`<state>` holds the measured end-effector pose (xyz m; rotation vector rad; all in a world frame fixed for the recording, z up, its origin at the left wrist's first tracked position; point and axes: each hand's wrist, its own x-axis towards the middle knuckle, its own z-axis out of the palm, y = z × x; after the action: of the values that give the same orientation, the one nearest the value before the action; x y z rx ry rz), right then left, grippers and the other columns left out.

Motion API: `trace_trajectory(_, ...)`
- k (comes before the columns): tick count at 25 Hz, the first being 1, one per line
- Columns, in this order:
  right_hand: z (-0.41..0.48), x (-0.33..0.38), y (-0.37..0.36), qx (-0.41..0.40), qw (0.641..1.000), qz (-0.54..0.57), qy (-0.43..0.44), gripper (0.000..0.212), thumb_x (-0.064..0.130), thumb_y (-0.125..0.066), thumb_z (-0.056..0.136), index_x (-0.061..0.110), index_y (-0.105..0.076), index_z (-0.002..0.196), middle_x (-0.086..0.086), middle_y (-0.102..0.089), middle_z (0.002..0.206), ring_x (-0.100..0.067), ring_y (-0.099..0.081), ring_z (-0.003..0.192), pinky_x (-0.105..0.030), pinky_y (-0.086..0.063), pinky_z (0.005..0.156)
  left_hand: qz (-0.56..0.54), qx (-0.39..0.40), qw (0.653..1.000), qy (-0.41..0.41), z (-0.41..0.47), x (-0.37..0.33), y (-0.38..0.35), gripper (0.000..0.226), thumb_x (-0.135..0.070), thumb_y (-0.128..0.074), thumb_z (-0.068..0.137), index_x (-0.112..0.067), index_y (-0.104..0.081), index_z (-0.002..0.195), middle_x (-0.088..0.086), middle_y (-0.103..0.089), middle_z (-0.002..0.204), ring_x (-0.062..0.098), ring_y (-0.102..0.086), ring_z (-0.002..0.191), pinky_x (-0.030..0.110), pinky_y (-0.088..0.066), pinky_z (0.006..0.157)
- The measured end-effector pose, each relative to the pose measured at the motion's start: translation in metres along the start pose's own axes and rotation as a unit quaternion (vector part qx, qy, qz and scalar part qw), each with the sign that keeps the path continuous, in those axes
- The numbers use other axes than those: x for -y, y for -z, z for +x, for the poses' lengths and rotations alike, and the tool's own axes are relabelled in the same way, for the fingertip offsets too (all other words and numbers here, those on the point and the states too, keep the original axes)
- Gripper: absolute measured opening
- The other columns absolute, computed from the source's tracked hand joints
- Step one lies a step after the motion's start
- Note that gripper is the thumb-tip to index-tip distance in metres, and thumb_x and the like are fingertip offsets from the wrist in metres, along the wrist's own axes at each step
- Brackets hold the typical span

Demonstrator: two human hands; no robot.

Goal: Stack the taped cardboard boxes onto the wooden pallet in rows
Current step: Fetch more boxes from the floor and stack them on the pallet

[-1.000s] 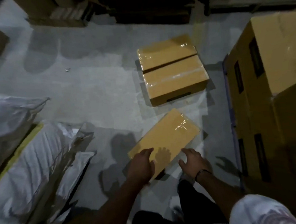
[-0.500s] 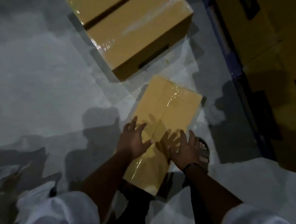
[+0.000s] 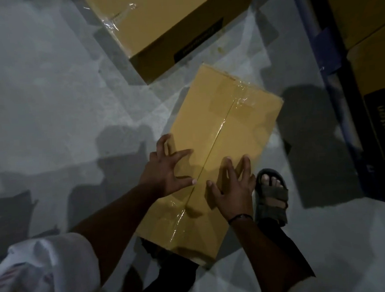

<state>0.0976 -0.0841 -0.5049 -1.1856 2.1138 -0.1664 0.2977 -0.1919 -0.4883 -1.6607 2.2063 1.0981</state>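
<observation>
Both hands are spread wide, fingers apart, gripping nothing. The left hand (image 3: 166,170) is over the left edge of the taped box (image 3: 228,120), and the right hand (image 3: 234,188) is just right of its taped centre seam. Whether the fingertips touch the top cannot be told. The box lies flat on the grey floor (image 3: 46,87). A sandalled foot (image 3: 272,195) stands just beside it. A second taped box (image 3: 171,17) lies near its far end, and stacked cartons (image 3: 372,64) rise at the right.
</observation>
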Motion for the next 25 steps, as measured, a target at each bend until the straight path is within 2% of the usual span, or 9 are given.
trace_trajectory(3,-0.010,0.019,0.046,0.016,0.999,-0.039,0.030,0.077,0.063,-0.064,0.087,0.043,-0.032,0.154,0.009,0.007,0.169,-0.046,-0.009,0.148,-0.058,-0.031,0.112,0.034,-0.002,0.999,0.009,-0.029,-0.029,0.031,0.092,-0.090,-0.063,0.062,-0.056,-0.043,0.145,-0.002,0.011,0.167,0.044,-0.026,0.145,0.061,-0.039,0.111)
trace_trajectory(6,-0.025,0.058,0.136,0.014,0.997,-0.059,0.042,0.072,0.071,-0.056,0.085,0.044,-0.040,0.150,0.010,-0.003,0.168,-0.044,-0.010,0.147,-0.058,-0.031,0.112,0.054,-0.035,0.997,0.037,-0.072,-0.083,0.084,0.095,-0.101,-0.050,0.059,-0.059,-0.042,0.144,-0.004,0.006,0.168,0.042,-0.029,0.144,0.060,-0.036,0.113)
trace_trajectory(10,-0.055,0.111,0.288,0.054,0.992,-0.065,0.097,0.071,0.075,-0.053,0.083,0.044,-0.042,0.146,0.009,-0.013,0.164,-0.040,-0.018,0.142,-0.054,-0.031,0.113,0.011,-0.113,0.990,0.088,-0.147,-0.196,0.181,0.092,-0.102,-0.053,0.055,-0.058,-0.054,0.135,-0.008,-0.008,0.166,0.041,-0.038,0.138,0.058,-0.037,0.112)
trace_trajectory(13,-0.086,0.143,0.400,0.061,0.988,-0.076,0.123,0.074,0.078,-0.051,0.081,0.042,-0.043,0.145,0.007,-0.017,0.161,-0.042,-0.026,0.138,-0.055,-0.035,0.110,0.014,-0.161,0.980,0.116,-0.203,-0.289,0.252,0.088,-0.102,-0.052,0.057,-0.055,-0.060,0.131,-0.008,-0.013,0.162,0.039,-0.040,0.133,0.055,-0.037,0.112)
trace_trajectory(16,-0.114,0.158,0.493,0.045,0.980,-0.084,0.174,0.078,0.080,-0.049,0.080,0.039,-0.043,0.147,0.005,-0.018,0.162,-0.042,-0.025,0.140,-0.055,-0.032,0.113,0.005,-0.202,0.969,0.142,-0.243,-0.368,0.300,0.087,-0.103,-0.049,0.060,-0.054,-0.060,0.130,-0.007,-0.018,0.161,0.036,-0.037,0.136,0.053,-0.034,0.114)
trace_trajectory(19,-0.149,0.162,0.553,0.019,0.970,-0.106,0.219,0.081,0.083,-0.047,0.078,0.040,-0.041,0.147,0.005,-0.012,0.165,-0.044,-0.020,0.143,-0.058,-0.030,0.114,0.001,-0.257,0.955,0.147,-0.282,-0.422,0.320,0.087,-0.104,-0.048,0.061,-0.052,-0.062,0.129,-0.004,-0.025,0.161,0.036,-0.038,0.137,0.053,-0.033,0.112)
trace_trajectory(22,-0.188,0.153,0.600,-0.024,0.960,-0.129,0.247,0.080,0.085,-0.045,0.079,0.043,-0.038,0.147,0.009,0.007,0.168,-0.047,-0.005,0.147,-0.063,-0.023,0.116,0.008,-0.278,0.951,0.135,-0.318,-0.471,0.329,0.089,-0.102,-0.048,0.062,-0.049,-0.061,0.132,-0.007,-0.024,0.163,0.034,-0.031,0.141,0.053,-0.031,0.112)
trace_trajectory(25,-0.228,0.130,0.639,-0.067,0.946,-0.152,0.280,0.079,0.085,-0.045,0.081,0.044,-0.036,0.147,0.011,0.021,0.166,-0.044,0.005,0.151,-0.067,-0.021,0.114,0.016,-0.333,0.938,0.096,-0.357,-0.515,0.320,0.086,-0.101,-0.049,0.064,-0.048,-0.062,0.130,-0.009,-0.024,0.163,0.033,-0.026,0.142,0.053,-0.033,0.111)
